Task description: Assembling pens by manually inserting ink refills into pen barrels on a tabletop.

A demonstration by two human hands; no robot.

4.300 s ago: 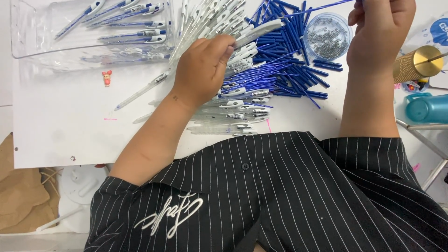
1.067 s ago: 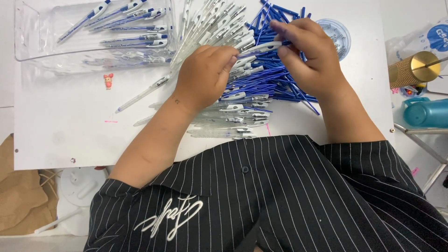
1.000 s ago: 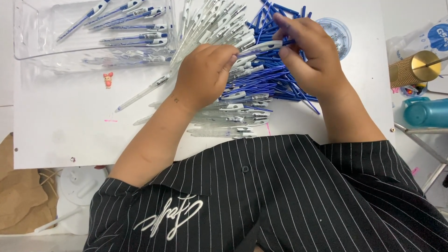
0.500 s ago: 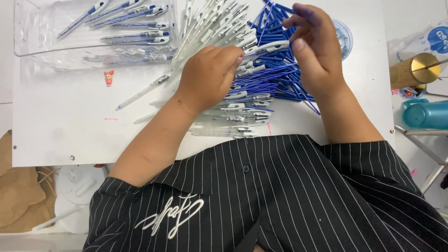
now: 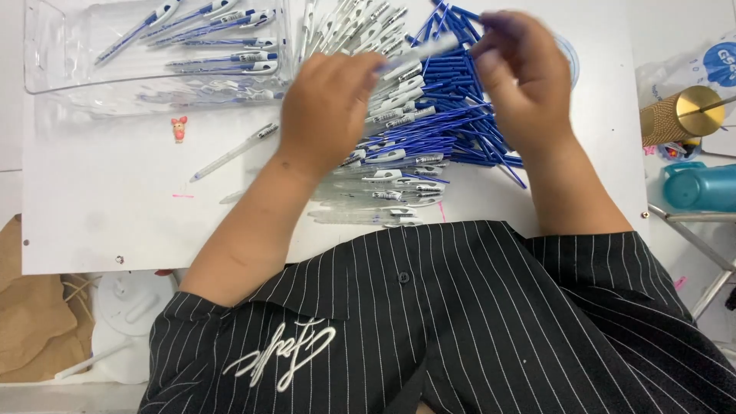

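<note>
My left hand point(image 5: 328, 107) is closed around a clear pen barrel point(image 5: 418, 55) that sticks out to the right, above a heap of clear barrels and white-clipped pens point(image 5: 383, 192). My right hand point(image 5: 521, 77) is blurred, raised over the pile of blue refills point(image 5: 460, 123), fingers pinched together near the barrel's tip; I cannot tell whether a refill is between them. A single clear pen point(image 5: 234, 152) lies alone on the white board point(image 5: 92, 222) left of my left hand.
A clear plastic tray point(image 5: 46, 69) at the top left holds several assembled pens. A small red figure point(image 5: 179, 129) sits below it. At the right stand a gold cylinder point(image 5: 682, 115) and a teal bottle point(image 5: 701, 186). Brown paper point(image 5: 31, 322) lies at the lower left.
My right hand rose from the refill pile and moved up toward the barrel's tip. My left hand lifted slightly with the barrel.
</note>
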